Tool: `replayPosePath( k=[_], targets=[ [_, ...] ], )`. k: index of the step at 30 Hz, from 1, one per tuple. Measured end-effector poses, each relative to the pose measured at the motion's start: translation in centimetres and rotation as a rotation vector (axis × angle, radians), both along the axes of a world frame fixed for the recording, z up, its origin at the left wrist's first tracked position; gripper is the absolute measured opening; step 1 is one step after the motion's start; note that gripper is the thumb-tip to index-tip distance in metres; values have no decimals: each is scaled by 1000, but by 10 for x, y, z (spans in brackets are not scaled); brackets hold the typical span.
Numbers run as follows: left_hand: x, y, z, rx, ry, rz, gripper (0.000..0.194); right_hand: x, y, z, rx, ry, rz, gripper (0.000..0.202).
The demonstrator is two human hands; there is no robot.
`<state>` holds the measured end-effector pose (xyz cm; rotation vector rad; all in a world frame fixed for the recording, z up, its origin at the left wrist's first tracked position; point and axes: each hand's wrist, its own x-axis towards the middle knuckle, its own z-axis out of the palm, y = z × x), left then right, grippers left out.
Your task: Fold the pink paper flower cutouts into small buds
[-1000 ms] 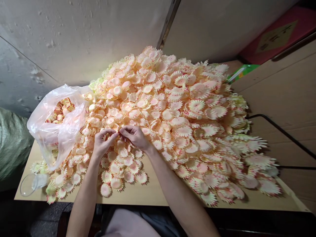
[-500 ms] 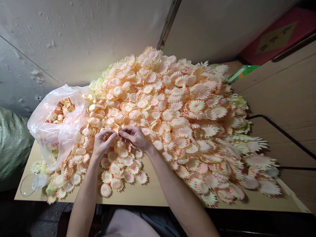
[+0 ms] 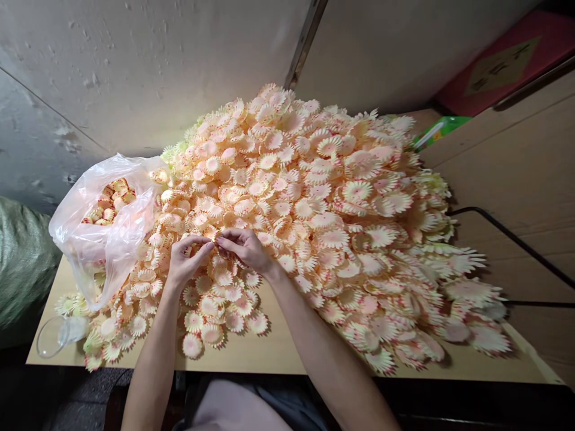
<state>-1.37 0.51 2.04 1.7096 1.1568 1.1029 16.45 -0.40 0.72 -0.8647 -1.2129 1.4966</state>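
Note:
A large heap of pale flower-like discs (image 3: 335,239) with pink-tipped, toothed edges spreads over the table. My left hand (image 3: 191,257) and my right hand (image 3: 245,246) meet over the lower left part of the heap. Thumb and fingers of each are pinched together, fingertips almost touching. Whatever lies between them is too small and hidden to name. Left of my hands, an open translucent plastic bag (image 3: 99,239) holds small yellow and red pieces (image 3: 114,203). Several loose discs (image 3: 211,329) lie between my forearms.
A clear round cup or lid (image 3: 53,337) lies at the left end of the wooden table (image 3: 265,353). A green sack (image 3: 22,263) stands far left. Cardboard (image 3: 516,197), a black bent rod (image 3: 516,239) and a red box (image 3: 498,66) are on the right. A wall rises behind.

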Motion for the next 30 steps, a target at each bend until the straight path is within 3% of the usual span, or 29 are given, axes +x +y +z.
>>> replayPosePath(
  k=[10, 18, 23, 30],
  targets=[
    [-5, 2, -2, -163, -95, -34, 20, 1, 0, -2, -11, 18, 32, 26],
    [-4, 0, 0, -154, -74, -47, 24, -1, -1, 1, -56, 41, -22, 29],
    [0, 1, 0, -117, -3, -43, 24, -1, -1, -3, 37, -49, -30, 27],
    [-2, 2, -3, -118, -29, 3, 24, -4, -1, -9, 225, -292, -175, 20]
  ],
)
